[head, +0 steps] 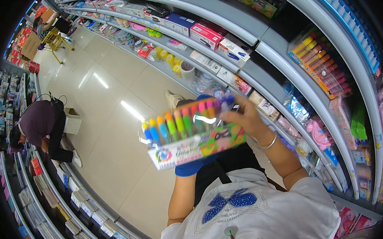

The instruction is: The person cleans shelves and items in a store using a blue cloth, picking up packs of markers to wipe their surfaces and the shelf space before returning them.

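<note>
My right hand point(249, 119) grips the right end of a clear-fronted pack of colour marker pens point(195, 132), its thumb over the near corner; a bracelet circles that wrist. My left hand point(194, 165) wears a blue glove and lies behind the pack, mostly hidden by it, with blue also showing past the far edge. The pack is tilted, its printed cardboard strip towards me. Inside stand several two-coloured pens in a row, slightly blurred.
Curved-looking shelves on the right carry stationery, boxed goods point(206, 35), a crayon pack point(323, 67) and a pink alarm clock point(319, 133). A person point(40, 122) bends at the left shelves beside a beige stool point(72, 121). Another person sits by a yellow trolley point(52, 37).
</note>
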The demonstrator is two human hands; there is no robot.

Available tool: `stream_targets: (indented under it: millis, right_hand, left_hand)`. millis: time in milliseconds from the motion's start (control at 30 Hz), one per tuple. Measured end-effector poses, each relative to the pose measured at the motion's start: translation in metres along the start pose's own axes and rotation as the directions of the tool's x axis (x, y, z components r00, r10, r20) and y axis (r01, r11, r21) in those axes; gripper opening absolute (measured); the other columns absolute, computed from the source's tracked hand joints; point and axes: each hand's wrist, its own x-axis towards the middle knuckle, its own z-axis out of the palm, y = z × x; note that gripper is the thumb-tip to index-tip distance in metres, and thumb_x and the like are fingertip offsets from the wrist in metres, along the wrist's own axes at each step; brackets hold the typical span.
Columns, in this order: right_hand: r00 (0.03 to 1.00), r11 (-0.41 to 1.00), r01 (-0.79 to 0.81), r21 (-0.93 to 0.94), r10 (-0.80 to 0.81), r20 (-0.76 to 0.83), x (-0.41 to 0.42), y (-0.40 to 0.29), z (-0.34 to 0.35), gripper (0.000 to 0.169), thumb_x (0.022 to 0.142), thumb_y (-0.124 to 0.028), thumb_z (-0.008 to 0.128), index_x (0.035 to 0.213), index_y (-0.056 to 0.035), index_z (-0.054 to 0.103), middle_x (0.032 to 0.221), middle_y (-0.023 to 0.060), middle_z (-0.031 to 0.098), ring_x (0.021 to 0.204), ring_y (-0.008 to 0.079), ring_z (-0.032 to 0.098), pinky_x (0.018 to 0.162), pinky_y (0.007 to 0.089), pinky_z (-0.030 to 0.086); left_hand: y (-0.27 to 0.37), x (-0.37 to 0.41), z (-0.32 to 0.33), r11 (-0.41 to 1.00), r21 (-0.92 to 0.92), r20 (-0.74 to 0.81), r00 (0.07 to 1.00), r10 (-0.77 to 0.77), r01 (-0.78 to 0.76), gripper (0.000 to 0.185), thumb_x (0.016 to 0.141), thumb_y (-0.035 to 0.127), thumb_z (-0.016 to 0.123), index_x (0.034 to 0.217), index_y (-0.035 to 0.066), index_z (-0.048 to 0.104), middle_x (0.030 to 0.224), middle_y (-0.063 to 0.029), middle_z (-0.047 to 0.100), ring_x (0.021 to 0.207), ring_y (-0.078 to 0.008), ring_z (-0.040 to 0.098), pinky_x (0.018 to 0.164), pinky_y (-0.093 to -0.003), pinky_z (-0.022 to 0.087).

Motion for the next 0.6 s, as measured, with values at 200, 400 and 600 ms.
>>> stream_targets:
  millis: [200,400,600]
  right_hand:
    - [0.887,0.943,0.330,-0.037,-0.323,-0.329,0.045,-0.086,-0.041,0.037,0.085,-0.010,0.068,0.116,-0.0003,0.051,0.106,0.0084,0.063,0.094,0.0141,0.063,0.082,0.0286,0.052]
    - [0.752,0.737,0.492,-0.463,-0.628,-0.201,0.122,-0.137,-0.096,0.031,0.085,-0.015,0.070,0.109,-0.0006,0.056,0.104,0.0048,0.063,0.093,0.0113,0.059,0.080,0.0269,0.049]
    - [0.586,0.587,0.459,-0.667,-0.764,-0.269,0.185,-0.124,-0.137,0.058,0.083,-0.024,0.073,0.128,0.0012,0.046,0.112,0.0098,0.060,0.101,0.0178,0.057,0.090,0.0296,0.044]
  left_hand:
    - [-0.045,-0.044,0.018,0.098,-0.877,0.412,0.840,-0.354,0.471,0.071,0.078,0.047,0.066,0.134,0.010,0.044,0.134,-0.0094,0.050,0.122,-0.0281,0.046,0.106,-0.0358,0.032]
    - [-0.056,-0.060,0.033,0.777,-0.464,0.280,0.903,-0.326,0.424,0.060,0.081,0.041,0.064,0.130,0.011,0.047,0.131,-0.0103,0.052,0.120,-0.0323,0.046,0.106,-0.0394,0.030]
    - [-0.049,-0.066,0.034,0.723,-0.511,0.342,0.882,-0.324,0.464,0.057,0.081,0.041,0.063,0.127,0.010,0.050,0.129,-0.0118,0.054,0.120,-0.0330,0.047,0.104,-0.0413,0.033]
